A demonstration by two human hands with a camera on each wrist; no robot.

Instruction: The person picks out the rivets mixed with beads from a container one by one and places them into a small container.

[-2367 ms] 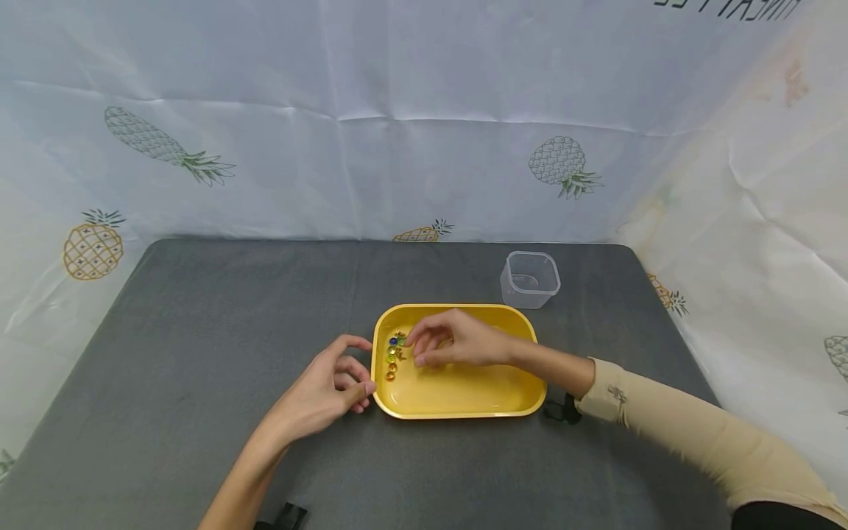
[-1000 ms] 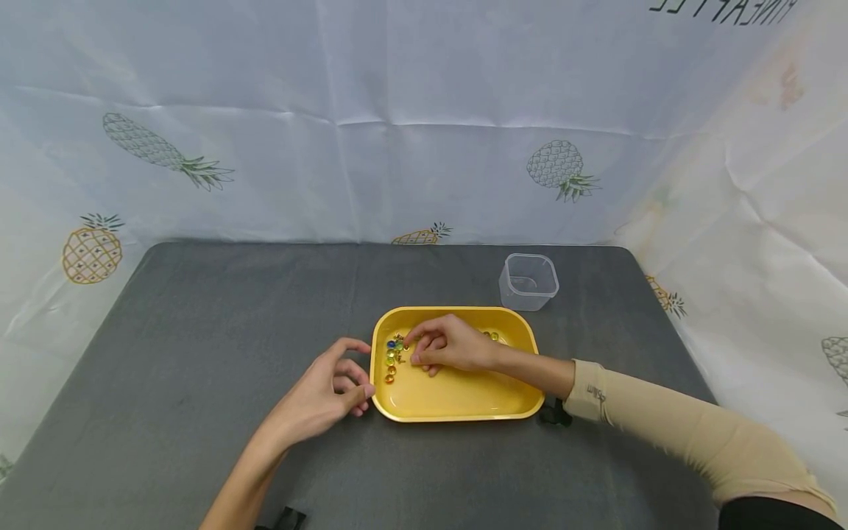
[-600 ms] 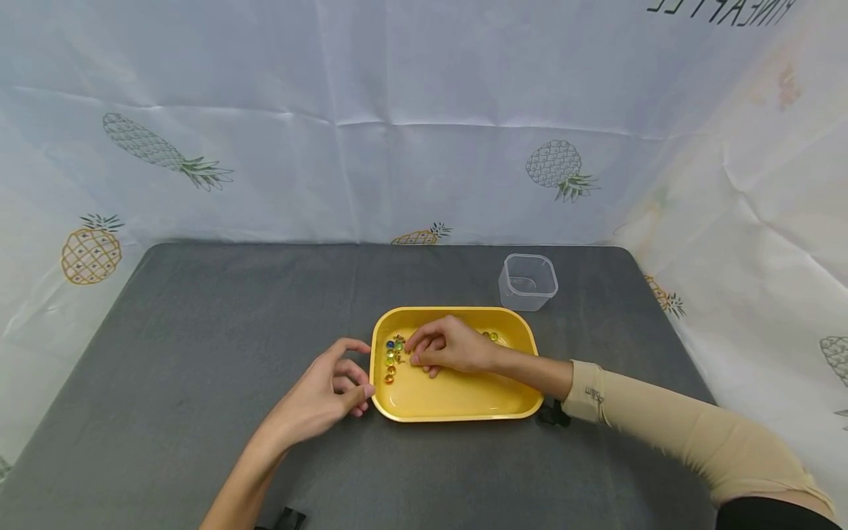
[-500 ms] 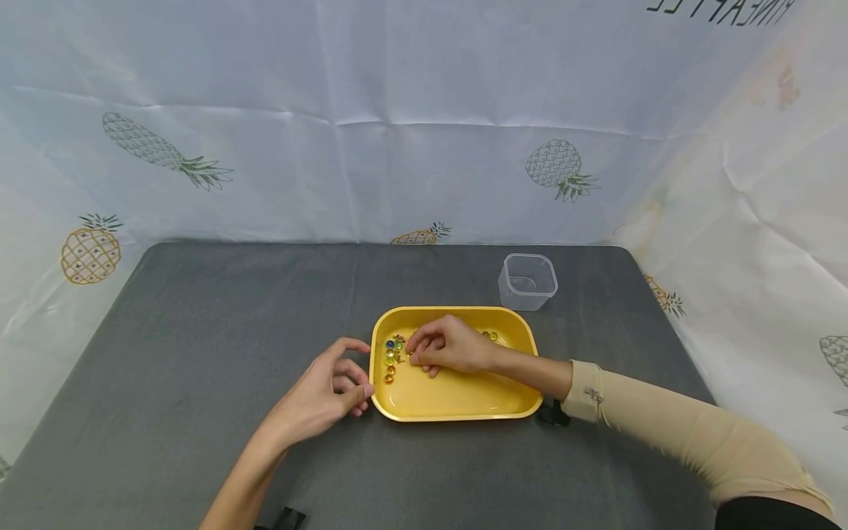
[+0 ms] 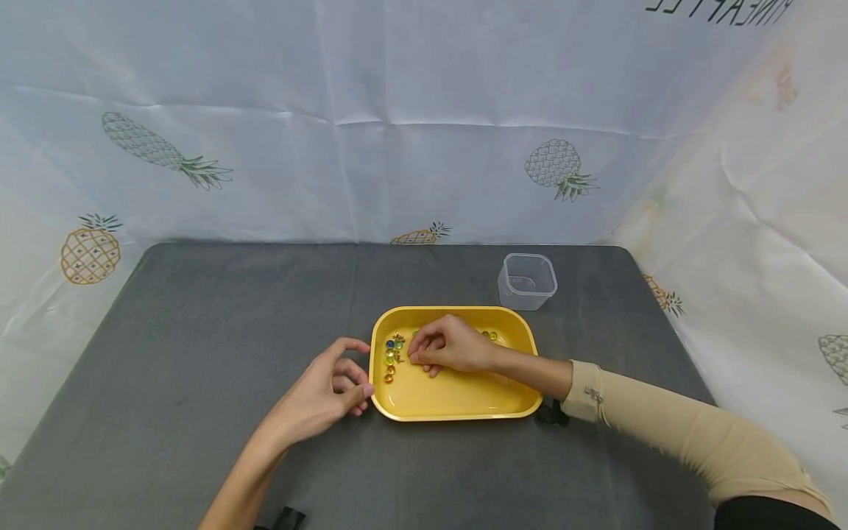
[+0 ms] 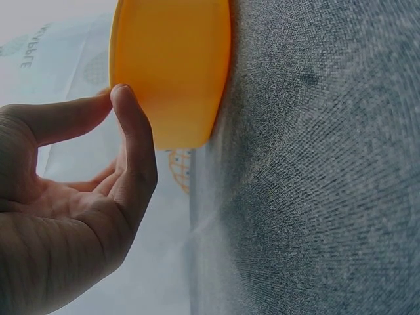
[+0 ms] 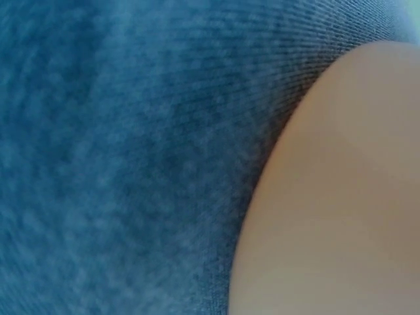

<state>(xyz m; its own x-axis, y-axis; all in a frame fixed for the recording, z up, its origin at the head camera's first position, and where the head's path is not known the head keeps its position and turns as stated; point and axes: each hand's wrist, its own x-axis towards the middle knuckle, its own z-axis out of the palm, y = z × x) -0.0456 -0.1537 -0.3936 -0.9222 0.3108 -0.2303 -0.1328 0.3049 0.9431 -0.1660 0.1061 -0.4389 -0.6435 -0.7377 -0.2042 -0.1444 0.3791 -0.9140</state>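
Observation:
In the head view my right hand (image 5: 457, 346) is inside the yellow tray (image 5: 457, 412), index fingertip and thumb brought together. They pinch a small yellowish bead, now mostly hidden by the fingertips. Left of them lie several glassy beads: a blue bead (image 5: 389, 344), green ones and orange beads (image 5: 389, 378). Small gold pieces (image 5: 399, 357) lie among them, too tiny to identify. My left hand (image 5: 324, 390) touches the tray's left rim from outside, index and thumb apart along it. The left wrist view shows its fingertips against the tray wall (image 6: 174, 72).
A clear plastic container (image 5: 528, 282) stands behind the tray's right back corner on the grey table (image 5: 252, 316). More yellow-green beads (image 5: 490, 335) lie at the tray's back right. A pineapple-print cloth (image 5: 424, 184) hangs behind. The right wrist view shows only blurred cloth and skin.
The right hand has shifted slightly left within the tray, then its fingertips closed on the bead and drew it a little right and nearer. The left hand stays at the rim.

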